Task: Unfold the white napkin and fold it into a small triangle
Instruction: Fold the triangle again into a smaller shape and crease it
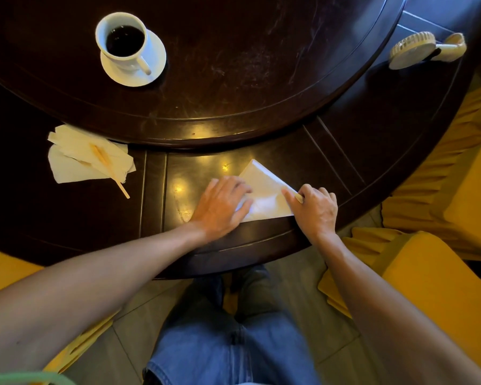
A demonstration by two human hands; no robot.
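Observation:
The white napkin [264, 190] lies flat on the dark wooden table [261, 240] near its front edge, folded into a triangle with its tip pointing away from me. My left hand [222, 207] rests palm down on the napkin's left part and hides that corner. My right hand [314, 209] is at the napkin's right corner, index finger stretched along the right edge, the other fingers curled.
A white cup of dark coffee [124, 40] stands on a saucer [150, 70] at the back left. A pile of white napkins [75, 159] with a wooden stir stick [110, 169] lies at the left. A small handheld fan [425, 50] sits at the back right. Yellow-covered chairs [442, 273] flank me.

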